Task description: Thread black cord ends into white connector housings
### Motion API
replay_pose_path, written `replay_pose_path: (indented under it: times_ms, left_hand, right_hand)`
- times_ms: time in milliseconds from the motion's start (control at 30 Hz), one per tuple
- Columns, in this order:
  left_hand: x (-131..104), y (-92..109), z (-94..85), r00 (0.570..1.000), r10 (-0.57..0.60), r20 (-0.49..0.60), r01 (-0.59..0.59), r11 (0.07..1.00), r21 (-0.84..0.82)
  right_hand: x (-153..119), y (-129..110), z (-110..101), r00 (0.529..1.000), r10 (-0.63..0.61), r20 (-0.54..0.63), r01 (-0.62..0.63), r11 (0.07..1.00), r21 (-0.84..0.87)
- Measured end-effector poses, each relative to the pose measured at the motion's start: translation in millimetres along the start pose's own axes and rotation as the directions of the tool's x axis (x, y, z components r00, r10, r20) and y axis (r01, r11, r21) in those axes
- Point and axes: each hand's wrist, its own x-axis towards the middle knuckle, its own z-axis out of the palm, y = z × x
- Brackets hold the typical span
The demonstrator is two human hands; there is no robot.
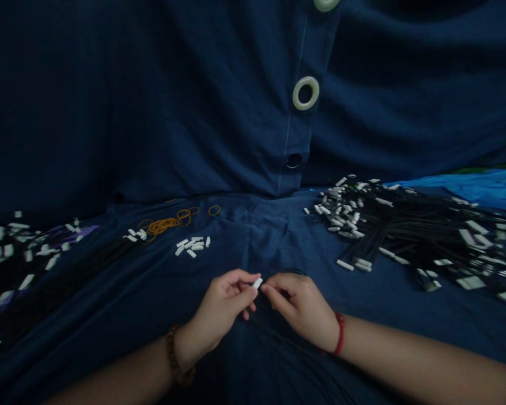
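Note:
Near the lower middle, my left hand [231, 295] pinches a small white plastic piece [257, 283] between thumb and forefinger. My right hand [297, 304] is closed in a pinch just to the right of that piece; what its fingertips hold is too small and dark to make out. Thin black cords [278, 337] trail below both hands toward the bottom edge, and a dark strand also shows behind the right hand. Beyond my left hand lies a small group of loose white plastic pieces [191, 245] on the dark blue cloth [253, 236].
A heap of black cords with white ends [409, 225] spreads at the right. Another white-ended bundle [37, 242] lies far left. Orange rubber bands [164, 226] rest near the back left. A blue curtain with metal eyelets [306, 93] hangs behind; bright blue fabric [480, 188] shows at right.

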Motion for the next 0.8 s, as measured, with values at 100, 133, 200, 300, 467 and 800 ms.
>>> replay_pose_path:
  times_ms: [100,133,200,300,467,800]
  left_hand:
    - [0,-1,-1.2,1.000,0.004,0.006,-0.004,1.000,-0.008]
    - [0,-2,-1.4,1.000,0.005,0.008,-0.004,1.000,-0.014]
    - [-1,-1,-1.5,1.000,0.003,0.008,-0.003,1.000,-0.028]
    - [-2,0,-1.9,1.000,-0.013,-0.002,0.013,0.999,-0.051]
    - [-2,2,-5.6,0.996,-0.084,-0.006,0.083,0.994,-0.070]
    - [-3,9,-13.5,0.972,-0.235,-0.006,0.235,0.971,-0.044]
  right_hand:
    - [0,1,3,1.000,-0.004,-0.005,0.004,1.000,-0.014]
    - [0,0,4,1.000,-0.002,-0.005,0.002,1.000,-0.021]
    - [-1,-1,5,1.000,0.008,-0.009,-0.008,0.999,-0.035]
    - [0,-4,3,1.000,0.022,-0.003,-0.022,0.999,-0.041]
    - [2,-6,0,0.997,0.053,0.053,-0.053,0.999,-0.002]
    - [4,-7,-3,0.982,0.103,0.156,-0.113,0.992,0.057]
